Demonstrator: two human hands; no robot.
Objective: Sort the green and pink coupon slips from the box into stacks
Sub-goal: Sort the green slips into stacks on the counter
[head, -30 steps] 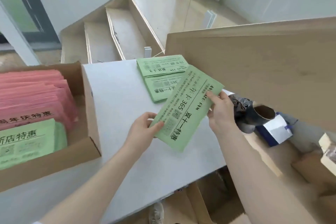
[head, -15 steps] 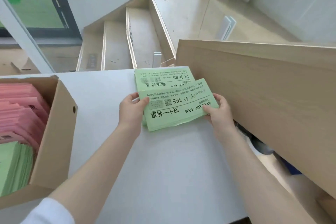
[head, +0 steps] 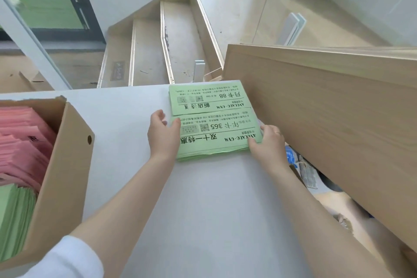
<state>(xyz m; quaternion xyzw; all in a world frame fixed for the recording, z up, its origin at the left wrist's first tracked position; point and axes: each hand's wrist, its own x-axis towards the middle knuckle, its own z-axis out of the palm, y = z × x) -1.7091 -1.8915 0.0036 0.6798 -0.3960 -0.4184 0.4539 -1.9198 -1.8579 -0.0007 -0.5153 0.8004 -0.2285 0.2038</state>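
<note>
Nearest: one white sleeve (head: 74, 255) on the left forearm. Item, one brown cardboard box (head: 65, 165) at the left edge of one pale grey tabletop (head: 203, 210), holding loose pink coupon slips (head: 22, 142) and green coupon slips (head: 13, 214) (number too many to count). Item, two hands on the nearer stack of green coupon slips (head: 216, 140): left hand (head: 162, 135) with thumb over its left edge, right hand (head: 266, 142) pinching its right edge, ring on one finger. Item, one farther stack of green coupon slips (head: 209, 97), touching the nearer. Item, one light wooden board (head: 327, 119) along the right. Beyond, beige stair steps (head: 176, 40).
</note>
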